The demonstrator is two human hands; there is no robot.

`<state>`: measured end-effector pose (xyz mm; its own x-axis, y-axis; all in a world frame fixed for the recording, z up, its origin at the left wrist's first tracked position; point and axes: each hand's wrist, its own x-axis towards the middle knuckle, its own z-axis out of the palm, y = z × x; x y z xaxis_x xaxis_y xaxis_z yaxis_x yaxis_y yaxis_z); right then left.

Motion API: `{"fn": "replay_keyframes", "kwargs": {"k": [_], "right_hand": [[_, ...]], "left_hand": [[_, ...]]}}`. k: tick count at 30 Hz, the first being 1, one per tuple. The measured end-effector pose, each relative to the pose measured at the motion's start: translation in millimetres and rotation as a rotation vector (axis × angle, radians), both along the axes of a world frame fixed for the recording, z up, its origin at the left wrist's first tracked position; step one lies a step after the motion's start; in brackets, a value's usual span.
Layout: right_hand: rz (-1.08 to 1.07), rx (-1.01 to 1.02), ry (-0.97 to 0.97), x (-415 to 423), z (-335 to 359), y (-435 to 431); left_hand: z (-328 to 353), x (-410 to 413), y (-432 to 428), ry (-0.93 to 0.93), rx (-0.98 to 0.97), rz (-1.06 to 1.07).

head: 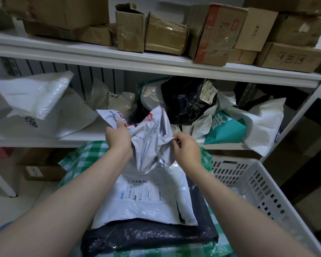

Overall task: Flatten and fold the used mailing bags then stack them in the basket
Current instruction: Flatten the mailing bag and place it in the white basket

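Grey-white plastic, creased and glossy, makes up the bag (152, 138) held up in front of the middle shelf (82, 135); red print and black lettering show on its upper left part. The left hand (118, 136) grips its left edge with curled fingers, and the right hand (185, 147) pinches a fold on its right side. Below it, 1 white bag with a shipping label (143, 199) lies flat on a dark bag (148, 236). A white slotted basket (263, 190) stands to the right.
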<state>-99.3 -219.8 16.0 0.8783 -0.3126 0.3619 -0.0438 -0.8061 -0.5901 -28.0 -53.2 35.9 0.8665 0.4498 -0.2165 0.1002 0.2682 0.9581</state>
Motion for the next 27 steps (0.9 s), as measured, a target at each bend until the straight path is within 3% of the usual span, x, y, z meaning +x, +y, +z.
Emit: {"fn": "replay_keyframes", "kwargs": {"k": [11,17,20,23,25,27], "right_hand": [[-0.331,0.165,-0.166,-16,0,-36],[-0.097,0.698,-0.168,-22,6,-36],[-0.027,0.774,-0.172,-26,15,-36],[0.022,0.801,-0.183,-26,24,-28],[0.062,0.84,-0.18,-25,32,-19],[0.109,0.857,-0.18,-22,39,-13]], "left_hand": [[-1,5,39,-0.071,0.17,0.141],[-17,3,49,0.186,0.047,0.07],[-5,-11,42,0.169,0.455,0.121],[16,-35,23,-0.141,0.877,0.165],[24,-42,9,-0.391,1.112,-0.029],[31,-46,-4,-0.499,1.347,-0.282]]}}
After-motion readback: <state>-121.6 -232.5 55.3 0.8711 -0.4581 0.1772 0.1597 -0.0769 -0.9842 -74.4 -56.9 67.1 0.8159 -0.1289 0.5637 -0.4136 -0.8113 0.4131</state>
